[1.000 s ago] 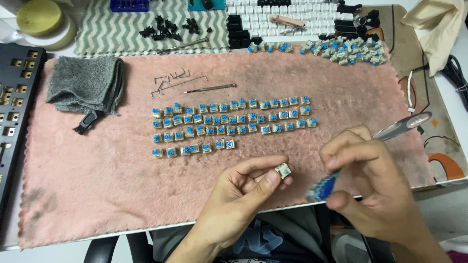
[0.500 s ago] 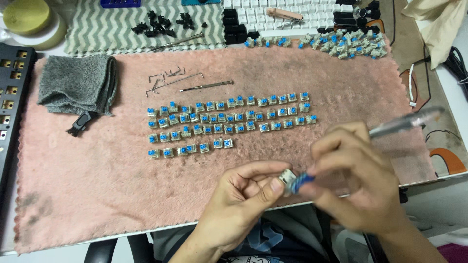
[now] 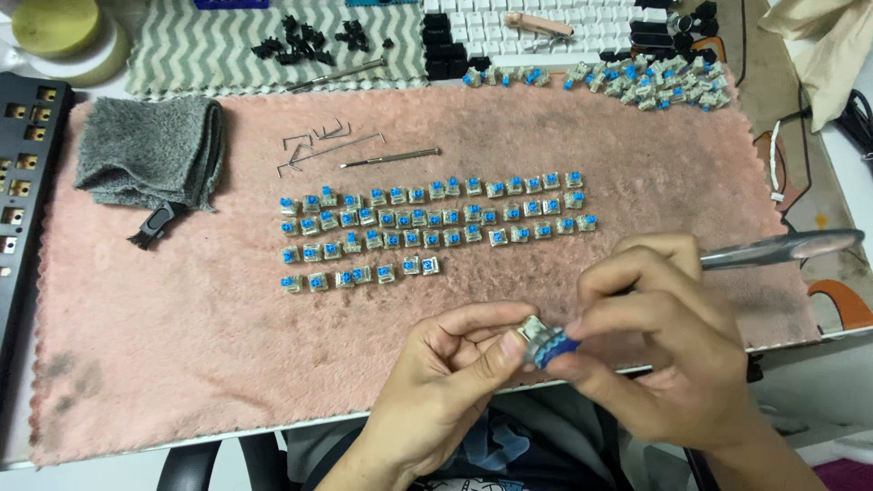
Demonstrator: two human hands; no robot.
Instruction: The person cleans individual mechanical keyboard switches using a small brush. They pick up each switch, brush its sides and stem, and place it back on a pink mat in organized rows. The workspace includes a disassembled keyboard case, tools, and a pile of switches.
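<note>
Left hand [image 3: 446, 382] pinched a small keyboard switch [image 3: 532, 329] between thumb and fingertips, held up off the pink mat [image 3: 164, 364] near the front edge, probably so the other hand could work on it at close range. Right hand [image 3: 664, 355] was closed in a pen-like grip around a blue-ended tool [image 3: 555, 347], its tip touching the switch; the clear silvery handle [image 3: 782, 248] stuck out to the right past the knuckles. Exactly which part of the switch the tip met could not be told, fingers hid it. On the mat above the hands sat rows of blue-stemmed switches [image 3: 427, 227], four lines, bottom one shorter, laid out neatly, likely to keep count. A loose heap of similar switches [image 3: 637, 82] lay at the mat's far edge, well apart from the rows. Bent wire stabilizer bars [image 3: 323, 145] and a thin metal tool [image 3: 391, 159] lay left of centre. Folded grey cloth [image 3: 150, 155] rested at the left, a black keyboard plate [image 3: 18, 164] beyond the mat edge, white and black keycaps [image 3: 546, 18] at top.
</note>
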